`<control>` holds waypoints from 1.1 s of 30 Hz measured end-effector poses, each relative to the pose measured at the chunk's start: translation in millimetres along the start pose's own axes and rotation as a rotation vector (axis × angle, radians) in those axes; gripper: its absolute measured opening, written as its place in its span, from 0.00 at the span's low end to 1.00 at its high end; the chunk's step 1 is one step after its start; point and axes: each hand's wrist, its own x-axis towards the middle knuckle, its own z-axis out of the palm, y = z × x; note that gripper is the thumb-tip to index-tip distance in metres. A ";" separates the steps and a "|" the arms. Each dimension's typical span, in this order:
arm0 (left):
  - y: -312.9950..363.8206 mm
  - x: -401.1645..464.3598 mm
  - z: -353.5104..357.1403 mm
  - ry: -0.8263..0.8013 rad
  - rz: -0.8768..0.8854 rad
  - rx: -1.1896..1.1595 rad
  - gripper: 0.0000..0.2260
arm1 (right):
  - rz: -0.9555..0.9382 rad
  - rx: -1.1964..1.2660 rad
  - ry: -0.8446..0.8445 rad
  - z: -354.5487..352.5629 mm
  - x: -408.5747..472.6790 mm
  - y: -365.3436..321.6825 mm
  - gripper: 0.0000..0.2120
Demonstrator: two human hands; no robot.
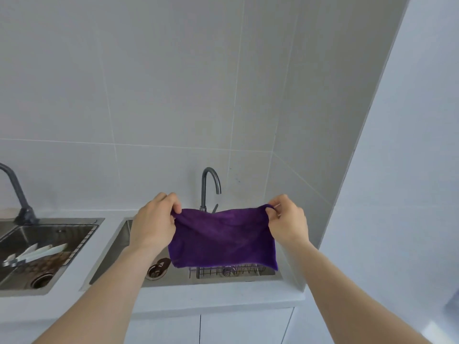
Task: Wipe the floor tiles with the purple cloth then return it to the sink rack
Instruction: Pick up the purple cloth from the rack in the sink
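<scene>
The purple cloth [223,238] hangs spread out flat in the air over the right sink [116,252]. My left hand [155,220] pinches its upper left corner and my right hand [288,220] pinches its upper right corner. Below the cloth's bottom edge a wire sink rack [228,270] sits in the sink; the cloth hides most of it. The cloth does not touch the rack.
A curved grey faucet [210,187] rises behind the cloth. A drain strainer [156,270] lies in the right sink. A second sink [47,254] at left holds white dishes [37,252] and has its own faucet [17,192]. White counter, tiled wall, and a wall close on the right.
</scene>
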 end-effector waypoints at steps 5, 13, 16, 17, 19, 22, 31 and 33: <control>18.1 -27.8 -21.2 0.026 0.003 0.012 0.14 | -0.002 -0.018 -0.011 -25.9 -27.9 -2.6 0.06; 57.0 -78.5 -30.6 0.007 -0.013 0.034 0.12 | 0.018 0.063 -0.043 -73.4 -61.9 29.7 0.05; 74.9 -100.9 -28.2 -0.030 -0.026 0.053 0.11 | 0.029 0.075 -0.056 -91.7 -77.3 50.1 0.05; 82.4 -109.2 -25.8 -0.051 -0.030 0.059 0.11 | 0.042 0.076 -0.065 -97.8 -83.8 58.4 0.04; 96.9 -126.2 -19.7 -0.079 -0.036 0.063 0.11 | 0.074 0.078 -0.080 -107.2 -98.3 74.5 0.04; 116.7 -160.3 2.1 -0.118 -0.034 0.078 0.11 | 0.133 0.090 -0.124 -115.0 -124.9 104.5 0.04; 115.6 -262.5 88.4 -0.352 -0.075 0.076 0.11 | 0.324 0.039 -0.248 -102.9 -218.7 198.9 0.05; 105.1 -281.1 108.5 -0.409 -0.096 0.063 0.11 | 0.367 0.009 -0.268 -91.8 -237.9 218.6 0.05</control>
